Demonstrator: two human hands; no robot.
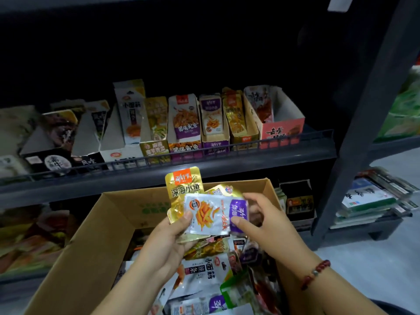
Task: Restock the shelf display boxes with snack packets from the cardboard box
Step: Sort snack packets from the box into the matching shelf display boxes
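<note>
Over the open cardboard box (91, 226) my left hand (169, 237) grips a small stack of snack packets, a gold packet (184, 184) behind and a white-and-purple packet (211, 214) in front. My right hand (261, 218) pinches the purple end of that front packet between thumb and fingers. Loose packets (204, 271) of several kinds fill the box below. On the shelf above stands a row of display boxes (216, 142) holding upright packets; the pink box (284, 130) at the right end looks mostly empty.
A wire rail (181, 155) runs along the shelf's front edge. A dark steel upright (354, 133) stands to the right, with stacked goods (372, 196) on a low shelf beyond it. More packaged goods (27, 235) fill the lower shelf at left.
</note>
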